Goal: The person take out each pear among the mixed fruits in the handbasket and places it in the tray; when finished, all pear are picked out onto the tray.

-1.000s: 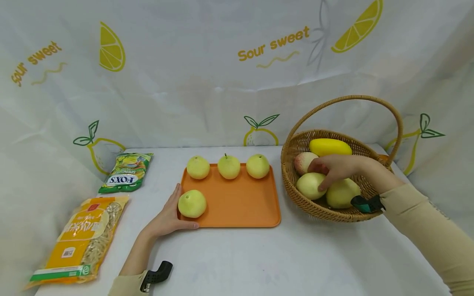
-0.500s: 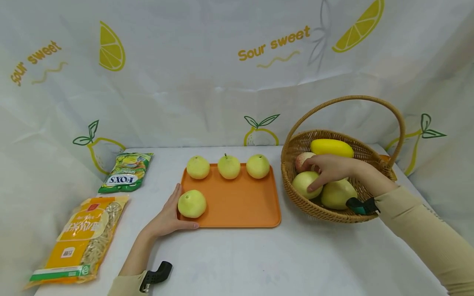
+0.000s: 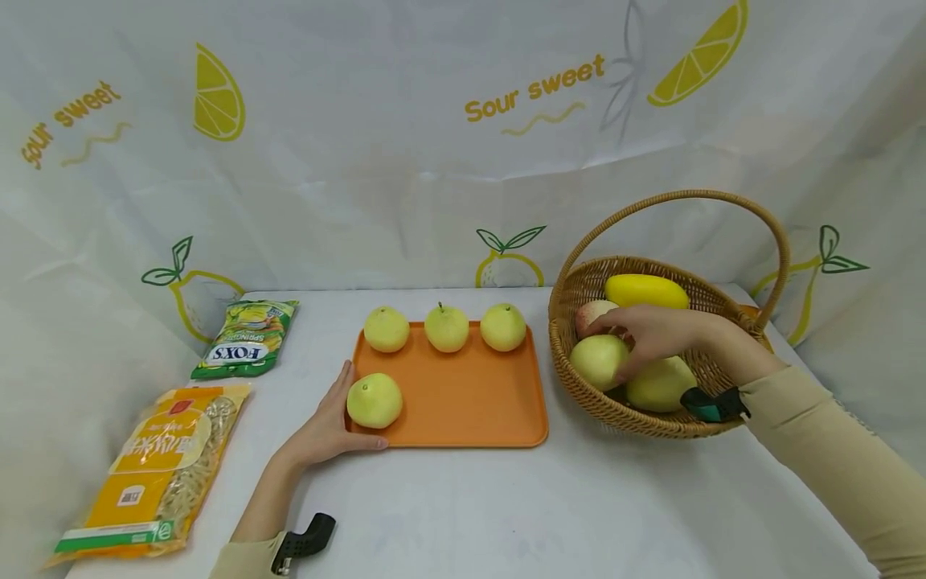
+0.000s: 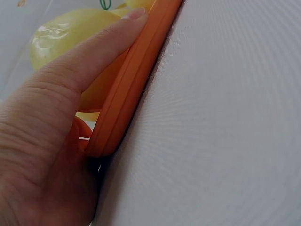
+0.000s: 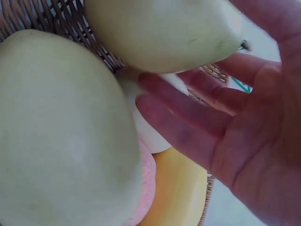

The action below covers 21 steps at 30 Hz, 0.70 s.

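My left hand (image 3: 325, 430) rests against the left front corner of the orange tray (image 3: 470, 402), its thumb straight along the front rim. Beside it a yellow-green pear (image 3: 374, 400) sits on the tray. Three more pears (image 3: 446, 328) stand in a row along the back. My right hand (image 3: 658, 334) reaches into the wicker basket (image 3: 615, 414), fingers and thumb on either side of a pale green pear (image 3: 599, 362). In the right wrist view that stemmed pear (image 5: 164, 33) lies between thumb and fingers (image 5: 178, 129). A larger pale green fruit (image 3: 661, 386) lies next to it.
The basket also holds a pinkish peach (image 3: 593, 314) and a long yellow fruit (image 3: 646, 291), under an arching handle (image 3: 673, 195). At left lie a green FOX'S bag (image 3: 246, 338) and an orange noodle pack (image 3: 159, 466). A printed cloth hangs behind the table.
My right hand has shifted a little left in the basket, and the pale green pear has moved left with it. The left hand and the tray have stayed put.
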Motion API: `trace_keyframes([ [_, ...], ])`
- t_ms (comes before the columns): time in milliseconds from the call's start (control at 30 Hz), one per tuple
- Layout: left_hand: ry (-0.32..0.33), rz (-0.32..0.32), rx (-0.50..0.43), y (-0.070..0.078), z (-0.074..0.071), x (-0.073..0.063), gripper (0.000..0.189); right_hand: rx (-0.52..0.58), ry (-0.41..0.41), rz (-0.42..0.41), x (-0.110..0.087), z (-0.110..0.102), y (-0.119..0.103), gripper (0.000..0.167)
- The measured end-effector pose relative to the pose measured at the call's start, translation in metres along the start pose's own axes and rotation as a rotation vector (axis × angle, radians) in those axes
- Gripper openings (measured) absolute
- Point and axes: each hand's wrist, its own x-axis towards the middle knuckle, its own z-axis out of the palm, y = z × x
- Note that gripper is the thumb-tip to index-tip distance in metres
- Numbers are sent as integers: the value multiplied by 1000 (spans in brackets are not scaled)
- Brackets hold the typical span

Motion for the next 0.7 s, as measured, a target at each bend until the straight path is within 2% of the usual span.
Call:
trace_keyframes([
  [133,1,-3,-1,0,1,-1,134,49,9,35,2,1,1,67],
  [367,1,-1,-11,0,1,-1,133,146,-33,88,5,4,-1,72],
  [500,-2,1,-13,1,0,-1,132,109,-44,110,6,6,-1,78],
  [700,1,0,-10,1,1,0,132,70,-26,119,7,6,-3,77],
])
